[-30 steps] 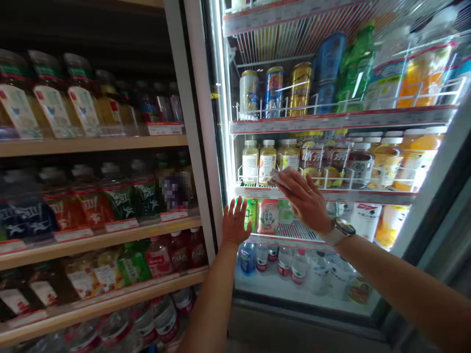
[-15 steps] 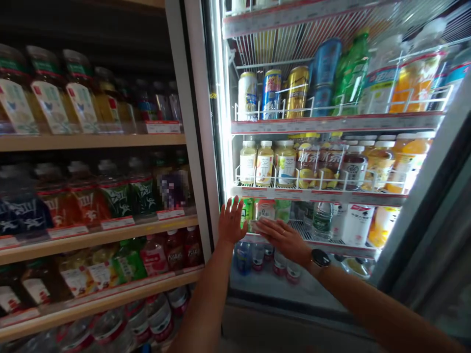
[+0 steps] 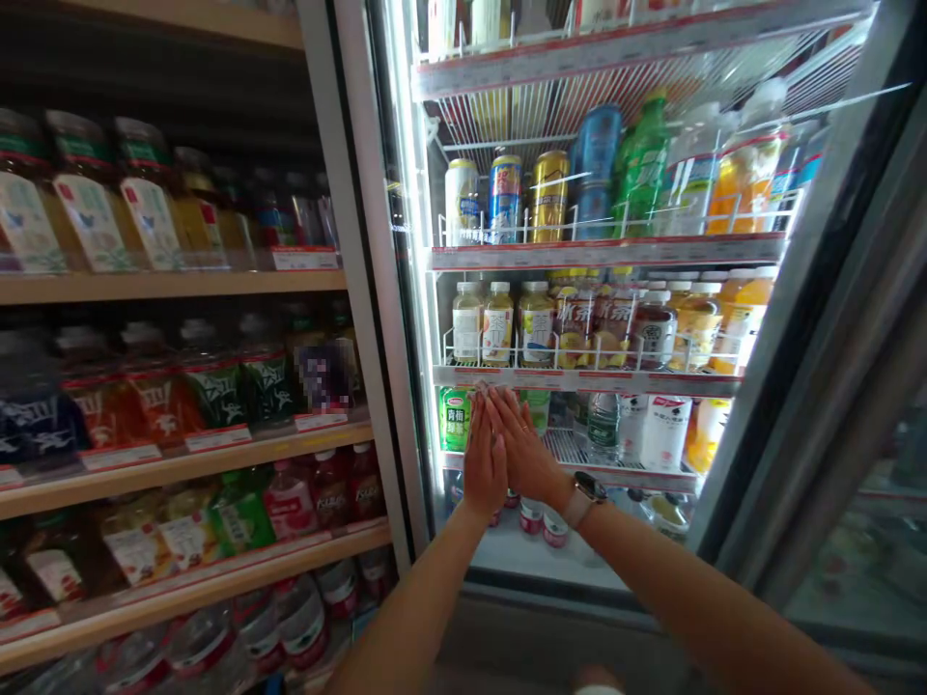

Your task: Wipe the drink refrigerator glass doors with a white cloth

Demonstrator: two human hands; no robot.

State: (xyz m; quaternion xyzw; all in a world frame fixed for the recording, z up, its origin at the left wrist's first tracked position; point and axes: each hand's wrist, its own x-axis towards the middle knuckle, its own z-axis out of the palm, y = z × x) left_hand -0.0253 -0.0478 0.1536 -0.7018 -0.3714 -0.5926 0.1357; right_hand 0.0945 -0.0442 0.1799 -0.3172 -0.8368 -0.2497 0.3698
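My left hand (image 3: 485, 463) and my right hand (image 3: 527, 444) are side by side with their fingertips close together, pointing up. Both palms face the lit drinks cooler (image 3: 536, 571), and the fingers look stretched out flat, seemingly against its glass front. A small whitish patch shows at the fingertips; I cannot make out what it is. Behind the hands, partly covered, a green drink carton (image 3: 455, 421) stands on a lower rack. A watch (image 3: 590, 486) is on my right wrist.
Wooden shelves (image 3: 181, 287) of bottled drinks stand on the left, past the cooler's grey frame (image 3: 362, 290). Inside the cooler, wire racks hold cans (image 3: 550, 198), small tea bottles (image 3: 497, 323) and juice bottles. A dark upright frame (image 3: 782, 386) borders the right side.
My left hand has moved right, and my right hand has shifted slightly up and left, so they now meet. The view has shifted, showing more of the right side.
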